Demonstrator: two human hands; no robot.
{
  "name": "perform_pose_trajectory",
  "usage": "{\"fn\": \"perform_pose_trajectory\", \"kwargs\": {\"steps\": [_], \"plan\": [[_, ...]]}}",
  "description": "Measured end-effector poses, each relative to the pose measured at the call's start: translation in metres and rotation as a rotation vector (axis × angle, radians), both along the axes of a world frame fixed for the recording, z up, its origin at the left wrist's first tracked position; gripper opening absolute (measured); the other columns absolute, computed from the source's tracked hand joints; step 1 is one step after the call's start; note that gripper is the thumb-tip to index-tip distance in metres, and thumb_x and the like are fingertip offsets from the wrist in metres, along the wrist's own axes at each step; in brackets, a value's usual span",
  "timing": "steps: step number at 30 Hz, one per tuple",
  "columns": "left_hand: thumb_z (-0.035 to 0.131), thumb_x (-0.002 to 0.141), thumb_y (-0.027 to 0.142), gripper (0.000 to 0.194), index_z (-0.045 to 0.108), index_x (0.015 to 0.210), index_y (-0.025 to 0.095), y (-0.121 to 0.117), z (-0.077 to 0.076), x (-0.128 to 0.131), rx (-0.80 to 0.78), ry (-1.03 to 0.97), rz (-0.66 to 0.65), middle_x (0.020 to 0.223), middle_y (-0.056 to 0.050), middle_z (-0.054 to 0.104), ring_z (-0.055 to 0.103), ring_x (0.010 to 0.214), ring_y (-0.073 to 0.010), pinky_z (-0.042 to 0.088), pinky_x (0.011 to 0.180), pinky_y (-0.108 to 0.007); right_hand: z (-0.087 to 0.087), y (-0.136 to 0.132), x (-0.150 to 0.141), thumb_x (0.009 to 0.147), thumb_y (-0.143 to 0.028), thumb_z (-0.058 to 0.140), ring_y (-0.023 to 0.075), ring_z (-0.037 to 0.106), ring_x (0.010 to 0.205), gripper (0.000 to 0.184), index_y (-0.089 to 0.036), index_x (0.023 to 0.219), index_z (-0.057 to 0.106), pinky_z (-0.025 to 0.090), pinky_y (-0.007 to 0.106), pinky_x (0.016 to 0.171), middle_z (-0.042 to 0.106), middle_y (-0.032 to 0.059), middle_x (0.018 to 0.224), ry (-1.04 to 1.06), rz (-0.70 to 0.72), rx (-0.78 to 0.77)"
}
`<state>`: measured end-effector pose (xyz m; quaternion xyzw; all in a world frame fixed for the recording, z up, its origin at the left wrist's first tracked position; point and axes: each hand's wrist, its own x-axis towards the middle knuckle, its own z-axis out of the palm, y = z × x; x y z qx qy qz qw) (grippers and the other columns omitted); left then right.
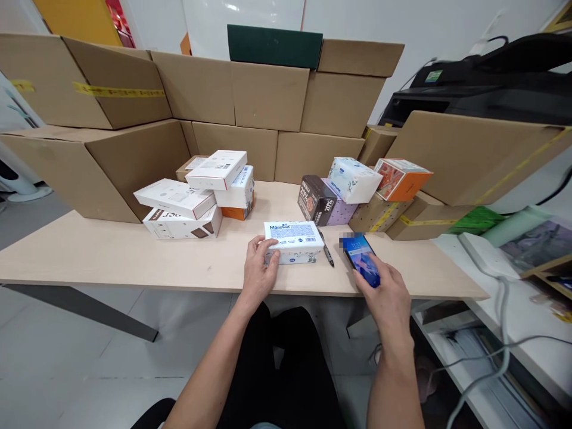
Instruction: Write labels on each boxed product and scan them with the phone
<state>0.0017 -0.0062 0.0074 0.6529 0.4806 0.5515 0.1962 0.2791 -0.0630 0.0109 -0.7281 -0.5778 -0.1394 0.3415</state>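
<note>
In the head view, my left hand (pixel 261 264) grips the left end of a white and blue tissue pack (pixel 297 244) lying near the table's front edge. Its fingers rest on the top and the thumb presses the front side. My right hand (pixel 388 292) holds a smartphone (pixel 363 260) by its lower part, thumb on the left edge and a finger over the lit blue screen. The phone is at the table's front edge; I cannot tell whether it touches the surface. Between pack and phone lies a dark pen (pixel 326 249).
On the left are stacked white boxes (pixel 176 198). At the back right stand a dark brown box (pixel 315 199), another tissue pack (pixel 354 180) and an orange box (pixel 402 179). Large cardboard boxes (pixel 254 95) wall the back. A black printer (pixel 482 89) and cables (pixel 504 316) are at right.
</note>
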Motion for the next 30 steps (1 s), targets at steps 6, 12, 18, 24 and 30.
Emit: {"fn": "perform_pose_trajectory", "kwargs": {"steps": [6,12,18,24,30], "plan": [[0.049,0.095,0.031,0.025,0.059,0.118,0.026,0.001,-0.002,0.000,0.006,0.021,0.024,0.135,-0.011,0.049,0.051,0.128,-0.0243,0.048,0.098,-0.041,-0.004,0.011,0.035,0.089,-0.052,0.054,0.0329,0.062,0.105,0.058,-0.020,0.138,0.054,0.052,0.045,0.088,0.066,0.0161,0.117,-0.048,-0.021,-0.297],[0.047,0.097,0.032,0.028,0.058,0.122,0.028,-0.002,0.001,0.001,-0.064,0.034,0.083,0.140,-0.008,0.054,0.049,0.125,-0.0264,0.046,0.097,-0.043,0.004,0.014,0.036,0.089,-0.056,0.052,0.0385,0.054,0.121,0.063,-0.016,0.137,0.054,0.046,0.054,0.098,0.065,0.0199,0.122,-0.061,0.035,-0.371],[0.046,0.096,0.031,0.030,0.058,0.123,0.029,-0.005,0.007,0.002,-0.169,0.000,0.090,0.133,-0.008,0.058,0.050,0.109,-0.0251,0.049,0.087,-0.039,0.051,0.037,-0.027,0.083,-0.059,0.063,0.0330,0.018,0.151,0.081,-0.032,0.153,0.031,0.028,0.051,0.118,0.015,0.0092,0.165,-0.016,0.543,-0.268],[0.044,0.094,0.022,0.035,0.051,0.128,0.024,-0.001,0.007,0.000,-0.044,0.016,0.130,0.134,-0.011,0.054,0.043,0.127,-0.0264,0.035,0.110,-0.049,0.062,0.087,-0.066,0.082,-0.038,0.064,0.0329,0.033,0.142,0.067,-0.027,0.146,0.046,0.032,0.051,0.115,0.038,0.0132,0.149,-0.052,0.868,-0.435],[0.051,0.089,0.021,0.048,0.042,0.137,0.024,-0.002,0.004,0.001,-0.036,-0.074,0.189,0.139,-0.014,0.043,0.036,0.137,-0.0294,0.034,0.111,-0.053,0.057,0.113,-0.104,0.081,-0.037,0.064,0.0364,0.046,0.117,0.057,-0.019,0.135,0.057,0.043,0.054,0.099,0.051,0.0185,0.128,-0.151,0.569,-0.117]]}}
